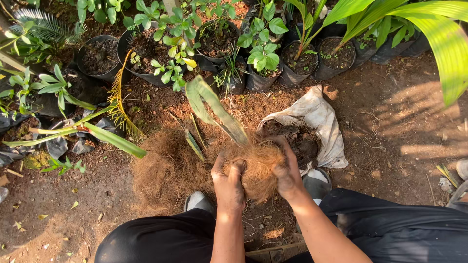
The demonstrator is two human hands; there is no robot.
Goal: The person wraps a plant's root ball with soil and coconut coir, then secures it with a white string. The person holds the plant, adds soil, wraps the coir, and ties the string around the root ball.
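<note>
Both my hands press around a ball of brown coconut fibre (257, 165) that wraps the base of a small plant with long green leaves (214, 107). My left hand (228, 182) grips the near left side of the ball. My right hand (286, 170) cups its right side. The leaves stick up and away from me. The plant's roots are hidden inside the fibre.
A loose heap of coconut fibre (168, 170) lies on the soil to the left. A dirty white sack (317, 119) holding dark soil lies open to the right. Several black pots and bags with plants (217, 36) line the far side. My shoes (317, 182) and dark trousers are below.
</note>
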